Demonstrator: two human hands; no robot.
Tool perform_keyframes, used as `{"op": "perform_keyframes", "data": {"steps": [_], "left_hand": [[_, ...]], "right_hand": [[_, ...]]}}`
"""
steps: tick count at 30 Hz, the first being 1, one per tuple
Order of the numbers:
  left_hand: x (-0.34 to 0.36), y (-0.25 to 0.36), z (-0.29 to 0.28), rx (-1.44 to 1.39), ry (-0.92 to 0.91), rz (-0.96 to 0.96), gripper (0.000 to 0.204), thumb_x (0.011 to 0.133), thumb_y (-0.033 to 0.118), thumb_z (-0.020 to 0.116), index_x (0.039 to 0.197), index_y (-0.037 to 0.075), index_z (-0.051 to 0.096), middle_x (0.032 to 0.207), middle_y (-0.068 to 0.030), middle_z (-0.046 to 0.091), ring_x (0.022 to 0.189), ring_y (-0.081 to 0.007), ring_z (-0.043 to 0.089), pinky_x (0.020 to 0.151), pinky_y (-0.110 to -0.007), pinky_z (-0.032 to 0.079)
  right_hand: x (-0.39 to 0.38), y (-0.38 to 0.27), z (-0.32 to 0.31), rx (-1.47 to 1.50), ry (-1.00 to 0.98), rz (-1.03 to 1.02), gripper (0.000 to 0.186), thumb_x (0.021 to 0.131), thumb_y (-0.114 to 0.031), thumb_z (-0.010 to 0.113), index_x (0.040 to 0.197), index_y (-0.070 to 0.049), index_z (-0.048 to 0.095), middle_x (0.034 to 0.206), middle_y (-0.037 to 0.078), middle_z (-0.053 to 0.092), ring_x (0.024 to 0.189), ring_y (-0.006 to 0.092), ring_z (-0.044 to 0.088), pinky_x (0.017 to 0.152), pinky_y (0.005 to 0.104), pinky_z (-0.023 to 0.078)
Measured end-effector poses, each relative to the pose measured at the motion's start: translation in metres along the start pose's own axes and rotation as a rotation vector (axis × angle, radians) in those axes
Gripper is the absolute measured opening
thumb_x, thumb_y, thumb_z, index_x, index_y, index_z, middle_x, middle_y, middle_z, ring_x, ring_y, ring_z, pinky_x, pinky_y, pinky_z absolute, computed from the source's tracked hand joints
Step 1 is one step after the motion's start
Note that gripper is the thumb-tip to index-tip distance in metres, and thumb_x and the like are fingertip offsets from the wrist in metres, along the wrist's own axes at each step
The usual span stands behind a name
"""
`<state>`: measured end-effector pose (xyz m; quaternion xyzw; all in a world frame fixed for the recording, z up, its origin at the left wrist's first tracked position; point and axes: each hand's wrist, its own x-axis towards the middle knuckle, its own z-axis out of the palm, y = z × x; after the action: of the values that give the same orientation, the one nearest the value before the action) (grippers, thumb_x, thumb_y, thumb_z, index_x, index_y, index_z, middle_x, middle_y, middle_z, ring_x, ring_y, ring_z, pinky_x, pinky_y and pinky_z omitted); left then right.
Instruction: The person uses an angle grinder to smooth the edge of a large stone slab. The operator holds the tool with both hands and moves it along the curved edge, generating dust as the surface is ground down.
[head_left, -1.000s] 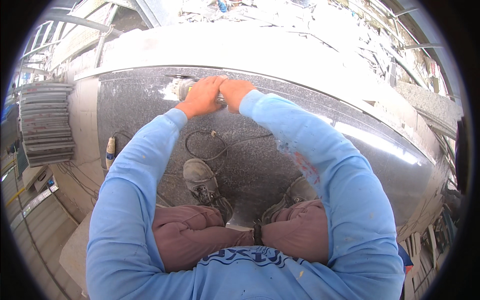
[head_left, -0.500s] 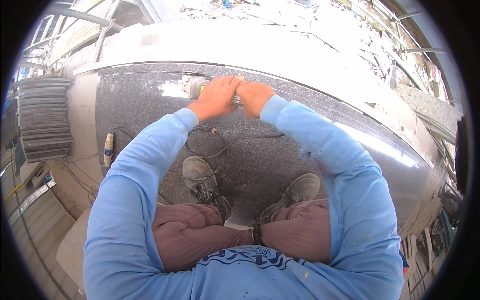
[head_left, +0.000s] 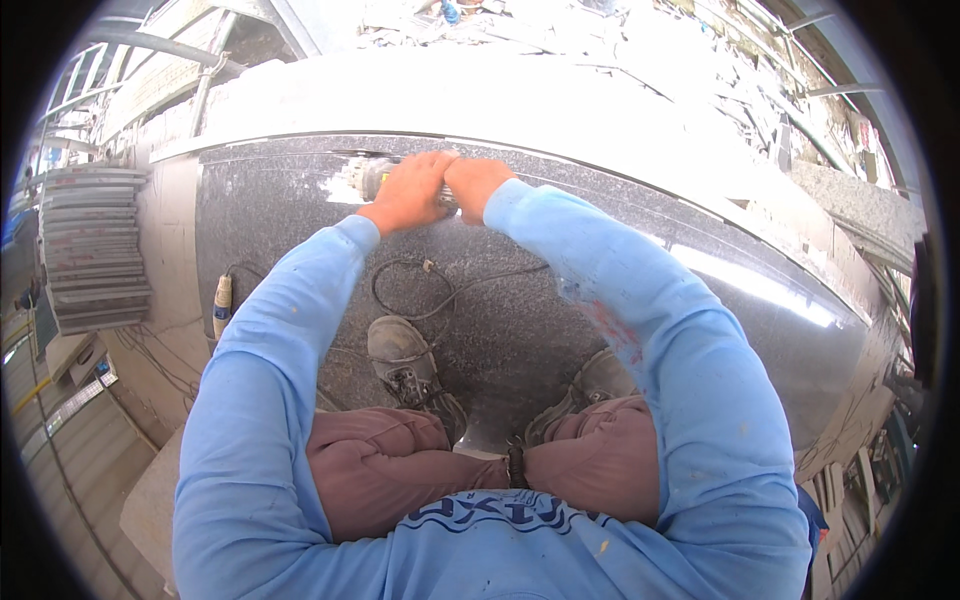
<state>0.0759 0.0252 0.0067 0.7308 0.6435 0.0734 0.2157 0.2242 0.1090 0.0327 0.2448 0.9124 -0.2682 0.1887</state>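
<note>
Both hands grip a dusty handheld power grinder (head_left: 372, 178) lying along the far edge of a dark speckled stone slab (head_left: 260, 200). My left hand (head_left: 410, 195) is closed over the grinder's body; my right hand (head_left: 478, 182) is wrapped round its rear end, touching the left one. The grinder's head points left, beside a pale dust patch and a thin lengthwise line on the slab. A looped cable (head_left: 415, 310) lies between my arms, and a connector (head_left: 222, 305) rests at the slab's left.
My shoes (head_left: 400, 355) are on the slab. Stacked stone strips (head_left: 92, 245) stand at the left. A pale ledge (head_left: 520, 105) runs beyond the slab, with bright rubble and metal scaffold poles (head_left: 170, 45) behind it. A grey stone piece (head_left: 855, 205) lies at the right.
My hands and the grinder shifted right about half a second ago and are back further left now, close to where they were a second ago. My grip looks the same.
</note>
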Motion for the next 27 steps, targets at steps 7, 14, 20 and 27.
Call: {"op": "perform_keyframes", "data": {"steps": [7, 14, 20, 27], "left_hand": [[0.007, 0.031, 0.004, -0.022, 0.013, 0.067, 0.08, 0.067, 0.018, 0.088, 0.135, 0.005, 0.048, 0.127, -0.0153, 0.061, 0.123, -0.0335, 0.057, 0.106, -0.045, 0.046], [0.006, 0.025, 0.007, -0.026, 0.009, 0.038, 0.082, 0.066, 0.017, 0.088, 0.137, 0.006, 0.048, 0.128, -0.015, 0.061, 0.123, -0.0327, 0.057, 0.107, -0.044, 0.046], [0.002, 0.005, 0.009, -0.007, 0.023, 0.01, 0.081, 0.067, 0.017, 0.087, 0.138, 0.007, 0.048, 0.131, -0.016, 0.06, 0.126, -0.0337, 0.056, 0.108, -0.045, 0.045], [0.001, 0.002, 0.006, -0.009, 0.025, 0.022, 0.082, 0.067, 0.016, 0.086, 0.139, 0.007, 0.048, 0.131, -0.0166, 0.061, 0.126, -0.0345, 0.056, 0.108, -0.045, 0.045]], "right_hand": [[-0.039, 0.011, -0.01, -0.018, -0.021, 0.029, 0.035, 0.078, -0.005, 0.077, 0.112, 0.0, 0.068, 0.11, 0.018, 0.073, 0.104, 0.0324, 0.071, 0.085, 0.0426, 0.06], [-0.033, 0.014, -0.001, 0.004, 0.056, -0.002, 0.034, 0.078, -0.002, 0.074, 0.111, 0.0, 0.067, 0.109, 0.017, 0.073, 0.103, 0.0327, 0.072, 0.084, 0.0428, 0.061], [-0.009, 0.01, 0.009, 0.041, 0.067, -0.02, 0.036, 0.077, -0.003, 0.076, 0.111, 0.001, 0.068, 0.11, 0.016, 0.073, 0.102, 0.0328, 0.072, 0.081, 0.0428, 0.061], [-0.006, 0.005, -0.002, 0.009, -0.042, 0.014, 0.035, 0.077, -0.006, 0.076, 0.109, 0.002, 0.066, 0.107, 0.019, 0.072, 0.101, 0.0341, 0.071, 0.085, 0.043, 0.06]]}}
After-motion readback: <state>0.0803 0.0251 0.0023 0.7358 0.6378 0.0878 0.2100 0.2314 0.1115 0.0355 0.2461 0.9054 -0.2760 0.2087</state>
